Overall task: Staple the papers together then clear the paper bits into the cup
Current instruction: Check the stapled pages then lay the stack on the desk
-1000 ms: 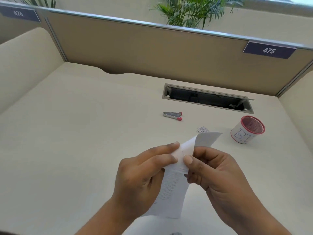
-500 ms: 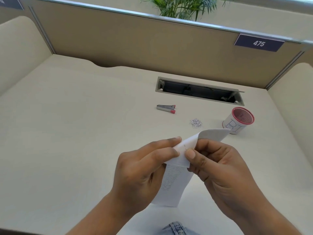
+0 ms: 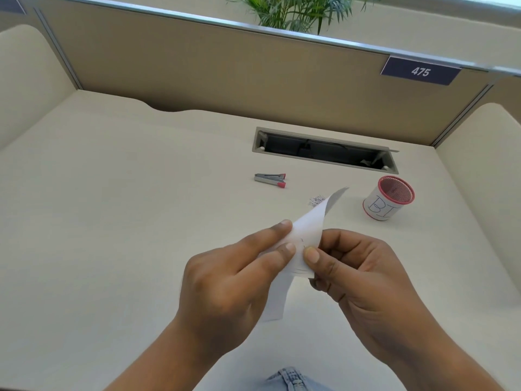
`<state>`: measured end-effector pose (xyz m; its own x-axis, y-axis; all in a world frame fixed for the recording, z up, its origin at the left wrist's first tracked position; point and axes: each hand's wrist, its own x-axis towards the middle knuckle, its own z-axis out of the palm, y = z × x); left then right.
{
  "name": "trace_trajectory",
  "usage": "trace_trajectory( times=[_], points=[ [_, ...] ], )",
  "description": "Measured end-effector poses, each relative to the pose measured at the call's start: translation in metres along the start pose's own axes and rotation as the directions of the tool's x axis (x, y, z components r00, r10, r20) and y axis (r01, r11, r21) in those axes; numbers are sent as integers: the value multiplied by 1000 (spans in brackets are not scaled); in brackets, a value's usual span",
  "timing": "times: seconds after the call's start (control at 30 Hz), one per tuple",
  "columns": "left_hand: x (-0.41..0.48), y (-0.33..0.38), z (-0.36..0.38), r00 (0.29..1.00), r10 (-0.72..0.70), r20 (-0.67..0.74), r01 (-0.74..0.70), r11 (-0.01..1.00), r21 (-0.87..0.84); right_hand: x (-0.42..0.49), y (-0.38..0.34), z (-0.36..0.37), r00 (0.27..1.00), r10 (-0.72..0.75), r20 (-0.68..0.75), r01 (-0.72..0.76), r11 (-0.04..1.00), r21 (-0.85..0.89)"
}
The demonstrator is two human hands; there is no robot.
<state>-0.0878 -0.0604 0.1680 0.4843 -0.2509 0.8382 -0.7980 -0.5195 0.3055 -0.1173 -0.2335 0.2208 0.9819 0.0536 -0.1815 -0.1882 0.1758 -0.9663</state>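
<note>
Papers (image 3: 306, 232) aloft, apart from cup (image 3: 380, 206), stapler (image 3: 270, 180)

A pale cream laminate desk (image 3: 112, 221) fills the cubicle. Along its back stands a tan fabric partition panel (image 3: 225, 74), capped by a silver metal rail (image 3: 253, 28) that carries a dark blue number plate reading 475 (image 3: 420, 71). A grey-framed rectangular cable slot (image 3: 324, 150) is sunk into the desk near the panel. Cream, round-topped side dividers rise left (image 3: 25, 80) and right (image 3: 485, 142). Green palm fronds (image 3: 298, 12) show behind the rail, in even daylight.
</note>
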Motion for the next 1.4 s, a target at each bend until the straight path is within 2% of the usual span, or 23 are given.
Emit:
trace_trajectory(
  times=[0.27,0.53,0.6,0.67,0.8,0.83,0.9,1.0,1.03,1.1,1.2,1.27,1.3,1.33,1.4],
  points=[
    [4,0,-2,999,-46,4,46,999,11,4,3,-2,999,-16,34,16,1000,-3],
    [2,-4,1,996,-77,-32,75,995,-58,7,-1,1,1000,4,26,-3,1000,-16],
    [2,-5,2,992,-129,-11,127,989,-81,7,-2,1,1000,11,19,-10,999,-35],
    [5,-6,-1,971,-237,29,239,956,-172,8,-5,1,1000,-1,25,3,997,-76],
    [16,2,-8,871,-449,198,491,802,-341,10,-7,3,999,-18,43,23,992,-125],
    [19,5,-9,821,-525,226,570,727,-382,11,-8,4,999,-18,47,24,992,-123],
    [24,7,-9,680,-674,289,713,514,-478,12,-9,6,999,-15,52,21,993,-112],
    [28,2,-10,497,-774,393,780,200,-593,13,-10,9,998,-7,57,12,995,-99],
    [28,1,-10,464,-779,421,779,132,-613,14,-11,10,998,-3,56,9,995,-97],
    [28,0,-10,444,-779,444,769,77,-634,14,-11,11,998,4,57,1,996,-90],
    [28,4,-12,477,-760,441,764,112,-635,15,-11,12,999,14,42,-11,996,-87],
    [26,7,-12,545,-728,416,767,233,-598,14,-12,13,999,32,16,-31,996,-84],
    [23,8,-12,600,-707,375,758,351,-550,13,-13,13,999,46,8,-45,996,-83],
    [20,7,-12,680,-667,304,717,519,-465,13,-14,14,998,61,9,-60,994,-86],
    [12,1,-9,861,-480,167,508,814,-281,11,-15,15,996,88,22,-86,991,-102]
  ],
)
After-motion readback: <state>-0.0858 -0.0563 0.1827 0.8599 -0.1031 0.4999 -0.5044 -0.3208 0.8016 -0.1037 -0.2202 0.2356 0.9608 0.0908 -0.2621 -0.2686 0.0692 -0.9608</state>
